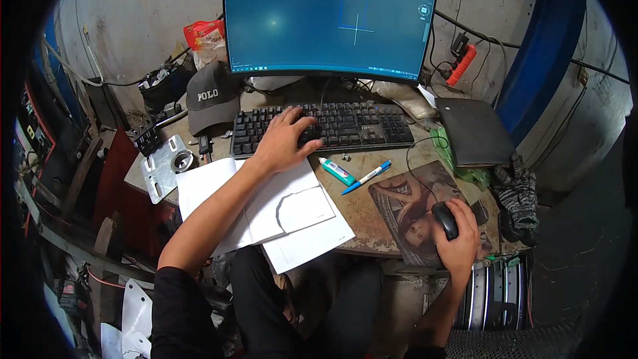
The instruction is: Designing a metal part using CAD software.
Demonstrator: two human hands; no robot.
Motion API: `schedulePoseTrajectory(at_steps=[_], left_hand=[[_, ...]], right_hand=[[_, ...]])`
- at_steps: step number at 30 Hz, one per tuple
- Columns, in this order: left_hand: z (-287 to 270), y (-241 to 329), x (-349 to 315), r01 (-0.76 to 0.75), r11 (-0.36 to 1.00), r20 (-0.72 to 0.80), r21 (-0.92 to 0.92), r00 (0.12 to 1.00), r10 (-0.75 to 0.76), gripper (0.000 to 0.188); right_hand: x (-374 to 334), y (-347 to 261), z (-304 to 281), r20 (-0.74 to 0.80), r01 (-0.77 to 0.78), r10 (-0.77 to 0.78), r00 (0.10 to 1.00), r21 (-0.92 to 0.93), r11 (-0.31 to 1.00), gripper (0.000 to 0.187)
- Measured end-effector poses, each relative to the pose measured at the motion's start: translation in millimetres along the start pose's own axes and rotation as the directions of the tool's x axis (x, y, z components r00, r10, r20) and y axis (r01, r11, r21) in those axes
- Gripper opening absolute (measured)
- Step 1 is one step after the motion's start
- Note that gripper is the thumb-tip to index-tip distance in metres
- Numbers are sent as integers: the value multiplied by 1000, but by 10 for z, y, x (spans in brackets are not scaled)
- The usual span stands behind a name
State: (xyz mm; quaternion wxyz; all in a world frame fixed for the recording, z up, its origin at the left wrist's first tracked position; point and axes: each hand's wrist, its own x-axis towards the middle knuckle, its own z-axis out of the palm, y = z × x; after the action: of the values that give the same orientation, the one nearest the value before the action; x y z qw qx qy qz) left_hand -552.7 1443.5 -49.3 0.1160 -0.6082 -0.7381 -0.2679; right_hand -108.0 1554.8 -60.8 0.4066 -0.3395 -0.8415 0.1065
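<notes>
My left hand (286, 139) rests over the black keyboard (372, 125), fingers spread across its keys and thumb hanging toward the near edge. Under my left forearm lie white papers (302, 209) with a dark curved line on one sheet. My right hand (458, 233) is wrapped around a black computer mouse (444, 220) on a picture-printed mouse pad (405, 206). Behind the keyboard a curved monitor (325, 20) shows a dark blue drawing window with a white crosshair. Between the papers and the pad lie a blue-and-white pen (367, 177) and a green-and-white tube (337, 171).
Left of the keyboard are a dark cap (212, 96) and a metal plate (163, 171) with a ring on it. At right sit a black folder (475, 131), grey knitted gloves (517, 193) and an orange power strip (462, 65). Cables run behind the monitor.
</notes>
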Motion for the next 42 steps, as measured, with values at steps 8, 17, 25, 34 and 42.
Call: schedulePoseTrajectory(at_steps=[8, 17, 25, 34, 42], left_hand=[[80, 105, -68, -48, 990, -10, 135, 999, 49, 58], [84, 76, -83, -81, 989, -89, 123, 992, 92, 47], [54, 89, -106, -72, 997, -96, 18, 993, 74, 46], [-8, 38, -96, -85, 996, -119, 8, 989, 86, 43], [-94, 1, -110, -100, 994, -120, 42, 987, 104, 45]], right_hand=[[5, -45, -28, 25, 2, -3, 1000, 13, 1000, 41], [11, -8, 6, 3, 36, -36, 999, 4, 999, 38], [6, -46, 1, 1, 20, -20, 1000, 15, 1000, 39], [0, -21, 12, -35, 2, -1, 999, 24, 1000, 41], [17, -5, 37, 0, -2, 2, 1000, 27, 1000, 42]])
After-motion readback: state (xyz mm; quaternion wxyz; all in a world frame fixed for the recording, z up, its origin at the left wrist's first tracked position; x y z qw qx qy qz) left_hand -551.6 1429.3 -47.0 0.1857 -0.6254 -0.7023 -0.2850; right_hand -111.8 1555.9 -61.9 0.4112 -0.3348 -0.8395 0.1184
